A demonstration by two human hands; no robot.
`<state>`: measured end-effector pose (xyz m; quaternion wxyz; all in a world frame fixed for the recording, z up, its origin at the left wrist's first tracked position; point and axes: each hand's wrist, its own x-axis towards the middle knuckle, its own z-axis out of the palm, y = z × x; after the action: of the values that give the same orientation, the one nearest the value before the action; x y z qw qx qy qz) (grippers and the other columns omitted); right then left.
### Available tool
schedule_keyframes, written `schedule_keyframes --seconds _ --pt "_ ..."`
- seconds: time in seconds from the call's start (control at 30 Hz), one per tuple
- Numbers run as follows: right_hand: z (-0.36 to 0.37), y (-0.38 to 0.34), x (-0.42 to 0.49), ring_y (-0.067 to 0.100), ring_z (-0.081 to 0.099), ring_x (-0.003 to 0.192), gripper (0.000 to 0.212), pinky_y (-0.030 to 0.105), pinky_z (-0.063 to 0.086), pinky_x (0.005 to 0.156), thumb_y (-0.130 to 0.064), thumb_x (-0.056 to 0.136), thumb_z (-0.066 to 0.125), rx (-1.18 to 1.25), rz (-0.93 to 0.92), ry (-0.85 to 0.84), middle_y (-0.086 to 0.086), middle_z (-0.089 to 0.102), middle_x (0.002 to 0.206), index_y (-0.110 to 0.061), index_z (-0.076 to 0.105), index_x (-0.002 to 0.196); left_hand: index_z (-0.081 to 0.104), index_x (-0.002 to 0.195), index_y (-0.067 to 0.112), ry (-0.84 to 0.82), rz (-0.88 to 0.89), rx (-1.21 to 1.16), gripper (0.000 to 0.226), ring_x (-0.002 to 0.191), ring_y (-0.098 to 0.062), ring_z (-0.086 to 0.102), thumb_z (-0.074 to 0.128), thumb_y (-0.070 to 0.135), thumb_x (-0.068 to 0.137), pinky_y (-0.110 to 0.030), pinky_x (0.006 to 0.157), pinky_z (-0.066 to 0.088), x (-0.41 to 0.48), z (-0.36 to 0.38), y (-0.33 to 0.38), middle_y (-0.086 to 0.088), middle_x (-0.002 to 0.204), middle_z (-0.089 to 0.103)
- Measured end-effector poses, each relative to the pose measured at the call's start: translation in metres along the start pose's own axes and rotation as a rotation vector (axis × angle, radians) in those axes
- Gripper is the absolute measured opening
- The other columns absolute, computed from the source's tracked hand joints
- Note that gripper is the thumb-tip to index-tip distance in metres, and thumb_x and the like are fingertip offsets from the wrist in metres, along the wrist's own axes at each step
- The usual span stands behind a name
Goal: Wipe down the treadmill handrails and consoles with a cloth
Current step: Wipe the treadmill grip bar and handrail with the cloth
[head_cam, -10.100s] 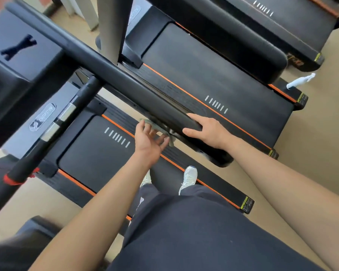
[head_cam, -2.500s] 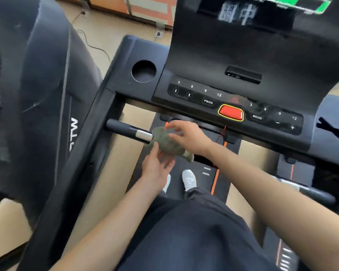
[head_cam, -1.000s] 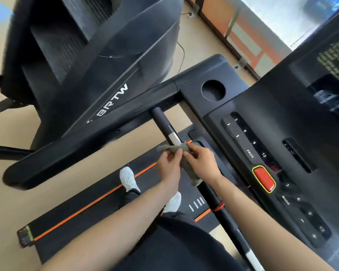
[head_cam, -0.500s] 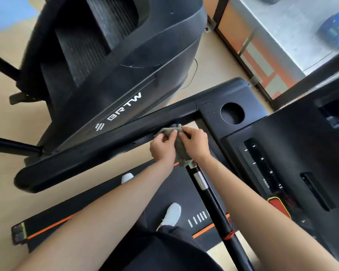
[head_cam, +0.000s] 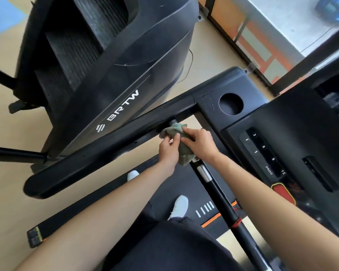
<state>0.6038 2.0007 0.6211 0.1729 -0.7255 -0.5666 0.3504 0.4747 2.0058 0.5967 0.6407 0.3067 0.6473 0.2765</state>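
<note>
A grey-green cloth (head_cam: 181, 147) is wrapped round the top end of the black pulse-grip bar (head_cam: 221, 198), where the bar meets the long black side handrail (head_cam: 98, 151). My left hand (head_cam: 167, 151) grips the cloth from the left. My right hand (head_cam: 199, 143) grips it from the right, fingers curled over the cloth and bar. The console (head_cam: 294, 145), with number keys, a PROG key and a red stop button (head_cam: 283, 192), lies to the right. The bar's silver sensor band (head_cam: 204, 174) shows just below the cloth.
A big black BRTW stair machine (head_cam: 110, 61) stands close on the left. A round cup holder (head_cam: 231, 104) sits at the console's corner. My white shoes (head_cam: 179, 207) stand on the treadmill belt (head_cam: 176, 184) below. Beige floor and a cable lie beyond.
Over the last second both hands slid the cloth up the pulse-grip bar from the silver band to its joint with the side handrail. The view tilted slightly.
</note>
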Motion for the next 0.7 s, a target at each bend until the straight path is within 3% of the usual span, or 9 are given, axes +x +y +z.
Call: schedule_keyframes --seconds 0.07,0.2,0.33,0.43,0.53,0.7 --pt "-0.005 0.005 -0.012 0.017 0.065 0.095 0.043 0.023 0.042 0.081 -0.034 0.093 0.068 -0.028 -0.021 -0.043 -0.002 0.075 0.103 -0.025 0.065 0.135 0.066 0.119 0.016 -0.046 -0.021 0.008 0.033 0.103 -0.021 0.070 0.053 0.043 0.103 -0.043 0.095 0.058 -0.011 0.003 -0.011 -0.005 0.112 0.073" --pt "-0.021 0.024 -0.045 0.011 0.061 0.080 0.036 0.029 0.045 0.075 -0.033 0.092 0.070 -0.069 -0.078 -0.137 -0.009 0.071 0.086 -0.026 0.068 0.127 0.069 0.108 0.015 -0.134 -0.056 0.031 0.031 0.100 -0.025 0.073 0.051 0.039 0.105 -0.046 0.092 0.059 -0.041 0.011 -0.039 -0.008 0.105 0.076" --pt "-0.028 0.055 -0.090 -0.006 0.056 0.068 0.035 0.017 0.038 0.068 -0.033 0.091 0.073 -0.036 -0.072 -0.198 -0.024 0.061 0.073 -0.025 0.070 0.125 0.069 0.104 0.020 -0.245 -0.114 0.036 0.022 0.098 -0.021 0.074 0.052 0.032 0.106 -0.052 0.093 0.058 -0.076 0.017 -0.064 -0.004 0.102 0.078" --pt "-0.033 0.078 -0.131 -0.009 0.061 0.079 0.042 0.014 0.043 0.072 -0.035 0.091 0.073 0.031 -0.018 -0.210 -0.022 0.070 0.085 -0.029 0.065 0.132 0.069 0.110 0.018 -0.344 -0.131 0.087 0.020 0.102 -0.021 0.074 0.053 0.029 0.106 -0.052 0.095 0.058 -0.105 0.026 -0.082 -0.004 0.107 0.077" --pt "-0.034 0.086 -0.154 0.003 0.069 0.095 0.046 0.026 0.051 0.084 -0.034 0.091 0.074 0.043 0.022 -0.241 -0.013 0.076 0.101 -0.032 0.062 0.136 0.067 0.113 0.015 -0.394 -0.175 0.127 0.018 0.101 -0.020 0.074 0.055 0.026 0.105 -0.050 0.091 0.060 -0.119 0.026 -0.087 -0.007 0.111 0.076" --pt "-0.034 0.100 -0.195 0.015 0.068 0.108 0.051 0.032 0.049 0.095 -0.030 0.090 0.074 -0.002 0.071 -0.181 -0.003 0.074 0.117 -0.025 0.060 0.139 0.064 0.119 0.009 -0.490 -0.204 0.178 0.018 0.090 -0.016 0.076 0.053 0.016 0.106 -0.031 0.071 0.062 -0.148 0.029 -0.096 -0.003 0.102 0.077"
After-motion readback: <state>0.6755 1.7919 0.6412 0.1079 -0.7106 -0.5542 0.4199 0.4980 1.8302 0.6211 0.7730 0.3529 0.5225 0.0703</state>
